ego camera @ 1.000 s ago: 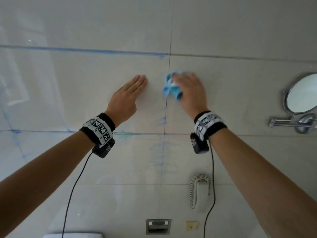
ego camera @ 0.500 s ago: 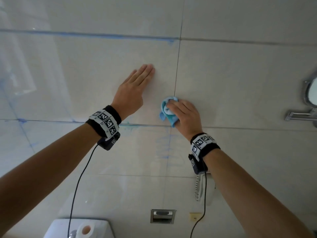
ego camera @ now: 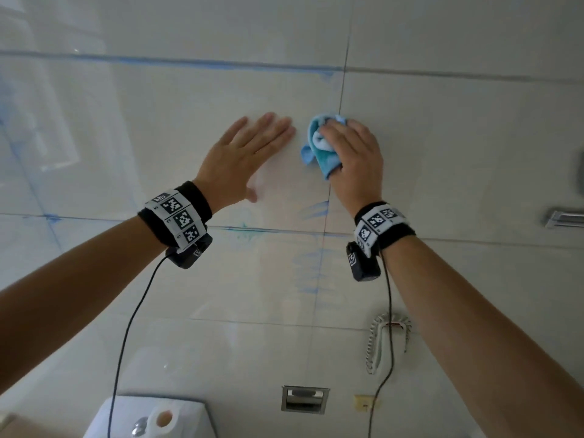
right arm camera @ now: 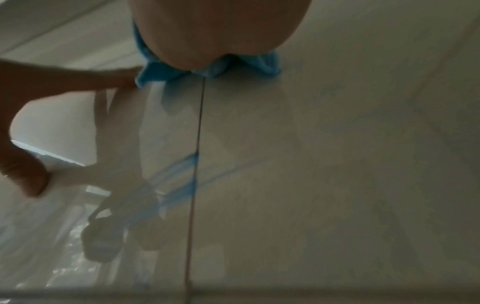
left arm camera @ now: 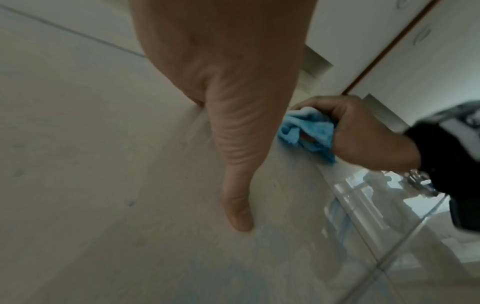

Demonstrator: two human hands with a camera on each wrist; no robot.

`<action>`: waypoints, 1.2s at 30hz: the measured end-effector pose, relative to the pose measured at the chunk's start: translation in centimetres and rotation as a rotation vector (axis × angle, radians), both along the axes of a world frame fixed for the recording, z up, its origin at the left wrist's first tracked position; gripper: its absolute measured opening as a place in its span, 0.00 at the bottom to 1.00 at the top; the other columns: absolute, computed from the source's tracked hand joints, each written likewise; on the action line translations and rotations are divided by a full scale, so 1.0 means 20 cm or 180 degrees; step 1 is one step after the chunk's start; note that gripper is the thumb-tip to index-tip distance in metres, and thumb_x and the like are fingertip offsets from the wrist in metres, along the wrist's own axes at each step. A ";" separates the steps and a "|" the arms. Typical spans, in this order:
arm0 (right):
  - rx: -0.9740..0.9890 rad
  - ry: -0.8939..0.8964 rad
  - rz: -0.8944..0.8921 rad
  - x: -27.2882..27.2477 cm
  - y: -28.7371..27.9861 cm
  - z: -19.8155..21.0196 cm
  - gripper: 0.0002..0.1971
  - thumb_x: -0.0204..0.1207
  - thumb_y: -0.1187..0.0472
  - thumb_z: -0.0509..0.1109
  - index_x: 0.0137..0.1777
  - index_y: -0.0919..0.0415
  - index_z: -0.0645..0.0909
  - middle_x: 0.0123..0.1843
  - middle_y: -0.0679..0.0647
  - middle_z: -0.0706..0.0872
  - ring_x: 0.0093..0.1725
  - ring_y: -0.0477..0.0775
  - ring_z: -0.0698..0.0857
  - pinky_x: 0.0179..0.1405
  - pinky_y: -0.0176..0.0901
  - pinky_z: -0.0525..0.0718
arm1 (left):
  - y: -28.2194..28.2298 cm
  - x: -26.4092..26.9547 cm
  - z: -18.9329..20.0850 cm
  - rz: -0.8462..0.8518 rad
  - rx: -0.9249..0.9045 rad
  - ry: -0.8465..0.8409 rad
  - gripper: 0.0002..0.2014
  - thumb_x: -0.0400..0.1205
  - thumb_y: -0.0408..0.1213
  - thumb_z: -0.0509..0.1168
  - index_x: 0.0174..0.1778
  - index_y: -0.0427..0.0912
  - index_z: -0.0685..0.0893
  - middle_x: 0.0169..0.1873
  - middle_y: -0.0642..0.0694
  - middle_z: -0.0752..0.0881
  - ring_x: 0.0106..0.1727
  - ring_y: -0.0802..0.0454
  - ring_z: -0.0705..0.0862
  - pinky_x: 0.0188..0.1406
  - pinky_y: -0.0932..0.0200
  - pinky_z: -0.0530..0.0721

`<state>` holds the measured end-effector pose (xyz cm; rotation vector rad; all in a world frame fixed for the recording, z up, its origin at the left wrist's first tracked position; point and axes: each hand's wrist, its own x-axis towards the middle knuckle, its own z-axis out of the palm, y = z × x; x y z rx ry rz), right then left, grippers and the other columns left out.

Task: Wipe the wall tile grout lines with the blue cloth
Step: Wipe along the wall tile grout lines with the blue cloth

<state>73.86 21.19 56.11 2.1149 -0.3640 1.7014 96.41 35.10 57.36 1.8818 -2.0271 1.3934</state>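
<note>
While the left hand lies flat on the wall tile, fingers straight and together, thumb splayed low, it holds nothing; palm side pressed to the glossy surface. Left wrist view confirms: thumb stretched along the tile, tip touching it. Just right of those fingertips sits the blue cloth, bunched into a wad, near but apart from the left hand. The right hand covers the cloth from the right and above, fingers curled over the wad and pinning it to the wall; a loose fold sticks out on the left side of the grip, another tail hangs below the thumb side. From the left wrist view the right hand shows curled knuckles with cloth bulging out beneath them. In the right wrist view the cloth peeks out both sides of the palm heel, sitting right on the vertical grout line, which runs straight down from under the grip. Blue smears flank that grout line below the grip. Horizontal grout line above both hands is tinted blue. Further right of the grip, well apart, a chrome fixture at frame edge. Below the right wrist, a coiled cord wall phone. Low left, a toilet roll.
</note>
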 end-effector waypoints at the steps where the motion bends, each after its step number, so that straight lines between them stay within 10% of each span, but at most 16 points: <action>1: 0.0018 -0.0111 0.0021 0.03 -0.02 -0.06 0.15 0.79 0.63 0.77 0.65 0.61 0.89 0.66 0.52 0.90 0.64 0.61 0.85 0.69 0.51 0.82 | 0.00 0.00 -0.01 0.0019 -0.0024 0.0040 0.81 0.54 0.58 0.89 0.94 0.50 0.39 0.93 0.51 0.41 0.93 0.44 0.42 0.92 0.38 0.49; 9: -0.0177 0.0478 0.0205 0.08 -0.04 -0.41 0.21 0.71 0.71 0.81 0.65 0.62 0.89 0.68 0.52 0.90 0.65 0.57 0.83 0.66 0.53 0.84 | 0.02 -0.02 -0.01 0.0097 -0.0045 0.0295 0.82 0.53 0.55 0.90 0.93 0.51 0.39 0.93 0.51 0.40 0.93 0.41 0.40 0.91 0.34 0.50; 21: 0.0204 -0.0096 0.0249 0.00 0.07 0.13 0.19 0.77 0.67 0.74 0.68 0.62 0.88 0.68 0.52 0.89 0.67 0.59 0.82 0.70 0.48 0.82 | 0.05 -0.05 -0.02 0.0090 -0.0277 0.0884 0.85 0.48 0.56 0.90 0.94 0.47 0.40 0.93 0.51 0.42 0.94 0.46 0.43 0.92 0.41 0.51; 36: 0.0187 0.1262 0.0649 0.14 0.08 -0.87 0.23 0.72 0.76 0.79 0.67 0.61 0.89 0.71 0.52 0.88 0.71 0.57 0.84 0.75 0.50 0.81 | 0.06 -0.02 -0.03 0.0088 -0.0204 0.0975 0.82 0.51 0.56 0.89 0.94 0.49 0.40 0.93 0.52 0.42 0.93 0.47 0.41 0.92 0.42 0.51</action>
